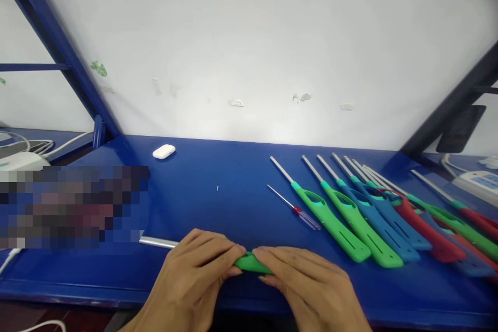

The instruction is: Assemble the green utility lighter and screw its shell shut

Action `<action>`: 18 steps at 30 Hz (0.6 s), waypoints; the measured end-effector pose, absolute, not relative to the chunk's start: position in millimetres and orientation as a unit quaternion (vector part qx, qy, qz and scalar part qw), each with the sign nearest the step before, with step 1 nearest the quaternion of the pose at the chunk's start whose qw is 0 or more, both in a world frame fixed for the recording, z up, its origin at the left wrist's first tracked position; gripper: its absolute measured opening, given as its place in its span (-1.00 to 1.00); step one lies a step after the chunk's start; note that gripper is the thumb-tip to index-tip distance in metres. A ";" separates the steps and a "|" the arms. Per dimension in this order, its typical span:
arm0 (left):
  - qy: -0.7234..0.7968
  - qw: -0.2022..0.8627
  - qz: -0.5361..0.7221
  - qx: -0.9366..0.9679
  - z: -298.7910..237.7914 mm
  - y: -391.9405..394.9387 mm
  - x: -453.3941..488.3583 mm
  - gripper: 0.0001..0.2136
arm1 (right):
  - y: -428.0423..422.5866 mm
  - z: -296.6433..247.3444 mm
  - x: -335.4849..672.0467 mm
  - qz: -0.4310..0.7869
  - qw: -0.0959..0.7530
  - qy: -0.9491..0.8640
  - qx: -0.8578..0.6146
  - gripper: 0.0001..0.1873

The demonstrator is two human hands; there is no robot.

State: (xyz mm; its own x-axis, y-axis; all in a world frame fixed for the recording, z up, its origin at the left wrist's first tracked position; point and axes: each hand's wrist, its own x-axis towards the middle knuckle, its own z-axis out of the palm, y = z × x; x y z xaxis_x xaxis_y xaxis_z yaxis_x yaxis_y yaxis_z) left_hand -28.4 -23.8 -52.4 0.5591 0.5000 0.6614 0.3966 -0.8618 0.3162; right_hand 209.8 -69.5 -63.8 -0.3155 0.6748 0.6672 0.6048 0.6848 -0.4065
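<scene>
Both hands grip one green long-necked lighter (251,262) near the front edge of the blue table. My left hand (194,270) is closed round its neck end, and the metal tube pokes out to the left. On the other end, my right hand (303,275) is closed with thumb and fingers pressing the green body. Most of the lighter is hidden under my fingers. A small screwdriver (305,218) with a clear and red handle lies beyond my right hand. Farther back, a tiny screw (218,188) stands or lies on the table; I cannot tell which.
Several green, blue and red lighters (342,228) lie in a slanted row at the right, some overlapping. A white earphone case (164,151) sits at the back left. A blurred patch covers the left side. A dark phone (461,128) and a white power strip (480,187) are far right.
</scene>
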 end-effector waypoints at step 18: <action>0.328 -0.001 0.308 0.893 -58.1 -24.6 -38.9 -0.71 | -16.0 -43.1 253.4 -0.113 0.182 -0.734 -0.644 -0.84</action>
State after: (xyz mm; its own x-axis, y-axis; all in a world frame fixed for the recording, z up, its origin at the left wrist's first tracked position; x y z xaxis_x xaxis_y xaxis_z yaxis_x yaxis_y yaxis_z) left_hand -38.9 -24.6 -58.1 0.5953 0.5848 0.5510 0.5857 -0.7853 0.2007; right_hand 253.4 -16.0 -43.1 -0.1043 0.9049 0.4126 0.9870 0.1453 -0.0692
